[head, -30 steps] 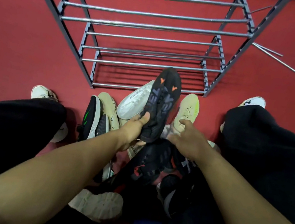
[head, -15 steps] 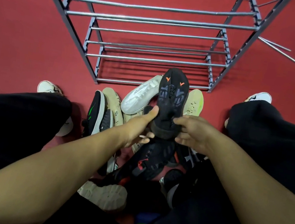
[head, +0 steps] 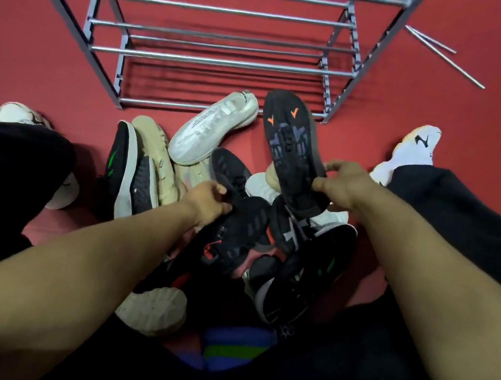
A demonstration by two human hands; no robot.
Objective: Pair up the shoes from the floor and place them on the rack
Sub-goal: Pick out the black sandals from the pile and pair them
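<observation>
A heap of shoes lies on the red floor in front of a grey metal rack (head: 220, 62). My right hand (head: 342, 187) grips the heel of a black shoe (head: 293, 144) held sole-up, its sole marked with orange arrows. My left hand (head: 207, 199) has its fingers closed on another black shoe (head: 235, 230) with red accents in the middle of the pile. Beside them lie a white sneaker (head: 212, 132), a beige shoe (head: 155, 154) and a black shoe with a green stripe (head: 123, 168).
My black-trousered legs flank the pile, with white sneakers on my feet (head: 411, 153) (head: 23, 115). Two loose metal rods (head: 444, 54) lie on the floor right of the rack. A cream sole (head: 153, 309) and another black-green shoe (head: 304, 275) sit nearest me.
The black shoe with orange arrows passed from my left hand to my right and shifted right. My left hand dropped onto the black shoe with red accents in the pile.
</observation>
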